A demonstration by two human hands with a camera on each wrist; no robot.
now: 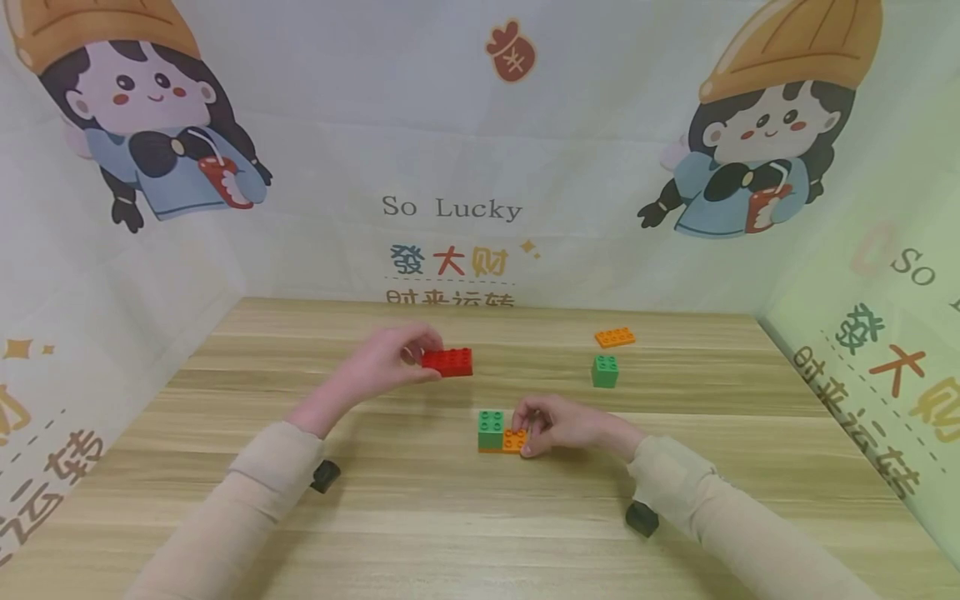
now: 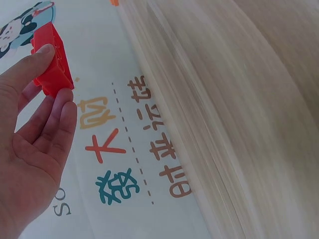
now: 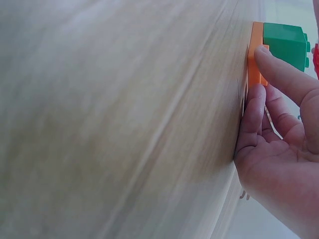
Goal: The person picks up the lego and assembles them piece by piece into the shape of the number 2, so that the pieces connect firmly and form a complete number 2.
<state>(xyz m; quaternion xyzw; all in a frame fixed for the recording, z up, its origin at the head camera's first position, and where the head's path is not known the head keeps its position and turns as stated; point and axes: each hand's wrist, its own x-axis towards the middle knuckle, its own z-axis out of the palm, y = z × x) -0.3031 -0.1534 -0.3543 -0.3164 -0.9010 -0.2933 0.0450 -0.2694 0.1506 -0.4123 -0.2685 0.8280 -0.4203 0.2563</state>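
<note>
My left hand (image 1: 386, 360) pinches a red toy building brick (image 1: 452, 362) by its left end, raised off the table; the left wrist view shows the same red brick (image 2: 52, 62) between thumb and fingertips. Lower and to the right, a flat orange brick (image 1: 514, 440) lies on the table with a green brick (image 1: 491, 428) on its left half. The right end of that orange brick is pinched by my right hand (image 1: 558, 425). In the right wrist view, thumb and fingers hold the orange brick (image 3: 255, 55) beside the green brick (image 3: 285, 46).
Behind my right hand stand another green brick (image 1: 604, 372) and, farther back, another flat orange brick (image 1: 615, 337). Two small black objects (image 1: 326, 476) sit near the forearms, one by each. Printed cloth walls (image 1: 450, 125) border the wooden table (image 1: 420, 533).
</note>
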